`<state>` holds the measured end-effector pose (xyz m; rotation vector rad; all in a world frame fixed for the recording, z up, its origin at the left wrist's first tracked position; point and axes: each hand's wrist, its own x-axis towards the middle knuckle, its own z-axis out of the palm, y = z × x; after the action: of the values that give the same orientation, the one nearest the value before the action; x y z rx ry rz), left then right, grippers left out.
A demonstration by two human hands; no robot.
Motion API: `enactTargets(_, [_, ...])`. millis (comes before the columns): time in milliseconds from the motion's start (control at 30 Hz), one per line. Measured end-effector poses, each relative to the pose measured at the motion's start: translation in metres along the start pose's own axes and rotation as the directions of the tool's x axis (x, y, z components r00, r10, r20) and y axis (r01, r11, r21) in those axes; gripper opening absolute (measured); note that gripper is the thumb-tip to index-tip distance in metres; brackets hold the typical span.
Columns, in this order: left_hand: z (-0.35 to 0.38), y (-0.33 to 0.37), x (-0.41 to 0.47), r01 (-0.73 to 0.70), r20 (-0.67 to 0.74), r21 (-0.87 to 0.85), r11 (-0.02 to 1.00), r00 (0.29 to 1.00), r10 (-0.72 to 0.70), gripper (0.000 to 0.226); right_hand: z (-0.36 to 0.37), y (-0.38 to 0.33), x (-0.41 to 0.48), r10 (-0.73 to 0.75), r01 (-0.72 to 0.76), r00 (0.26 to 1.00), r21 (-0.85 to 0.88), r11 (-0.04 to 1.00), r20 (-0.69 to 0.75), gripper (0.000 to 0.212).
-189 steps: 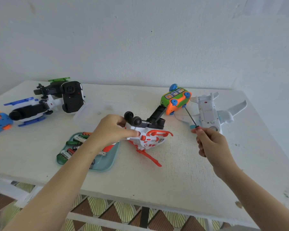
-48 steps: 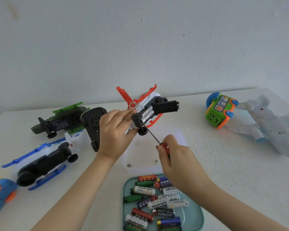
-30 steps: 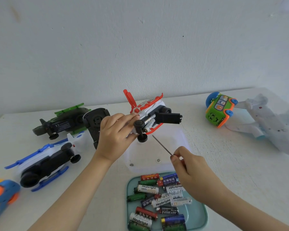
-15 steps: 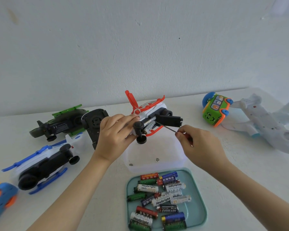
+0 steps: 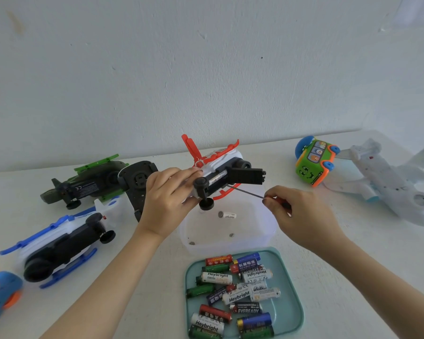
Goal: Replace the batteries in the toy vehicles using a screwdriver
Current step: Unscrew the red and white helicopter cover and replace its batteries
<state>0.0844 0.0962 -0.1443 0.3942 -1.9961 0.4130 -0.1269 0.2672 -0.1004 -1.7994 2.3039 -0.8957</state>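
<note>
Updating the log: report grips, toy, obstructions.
Left grip holds red-and-white plastic toy helicopter, battery hatch open. Right grip pinches thin red-handled screwdriver, tip near hatch. Nothing in the way.

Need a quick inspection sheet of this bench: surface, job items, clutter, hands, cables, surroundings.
Surface: white table, crowded.
Job's things: red-and-white toy helicopter underside up, hatch open, battery inside; thin metal screwdriver tip by hatch; teal tray of loose batteries; clear plastic box with white battery, small screws.
Clutter: green toy helicopter, blue toy helicopter, green-orange toy bus, white toy plane, blue-orange toy at left edge.
Grippers: left hand grips red helicopter; right hand pinches screwdriver.
Cables: nothing seen.
Surroundings: plain white wall.
</note>
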Motion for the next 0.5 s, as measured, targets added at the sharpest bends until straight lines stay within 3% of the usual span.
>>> enactTargets(233, [-0.001, 0.003, 0.000, 0.045, 0.025, -0.016, 0.999, 0.999, -0.045, 0.027, 0.011, -0.009, -0.006, 0.042, -0.024, 0.990, 0.137, 0.990, -0.133, 0.016])
enactTargets(500, [-0.003, 0.003, 0.000, 0.089, 0.053, -0.038, 0.995, 0.995, -0.087, 0.028, 0.015, -0.010, -0.001, 0.005, 0.017, 0.992, 0.173, 0.985, -0.124, 0.017])
